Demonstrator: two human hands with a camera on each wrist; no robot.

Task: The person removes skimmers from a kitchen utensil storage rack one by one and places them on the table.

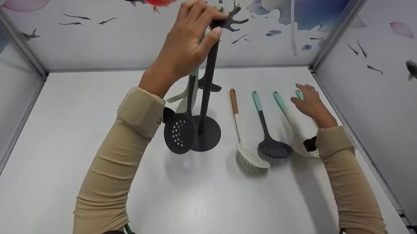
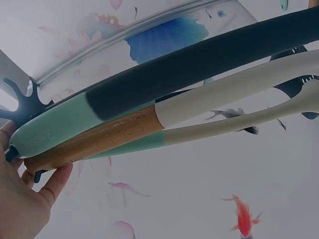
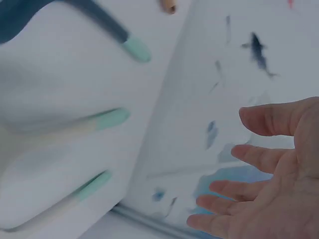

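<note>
My left hand grips the top of a dark utensil stand, thumb against the pole below its branching hooks. Several utensils hang there, among them a black skimmer with round holes. In the left wrist view, mint handles and a wooden handle hang close by the fingers. My right hand hovers at the right with fingers spread and holds nothing. Close under it shows the mint handle of a utensil; the forearm hides the rest.
Right of the stand lie a white slotted spoon with a wooden handle, a black slotted ladle and a cream slotted utensil. They rest on a white table, bounded by printed panels behind and at both sides.
</note>
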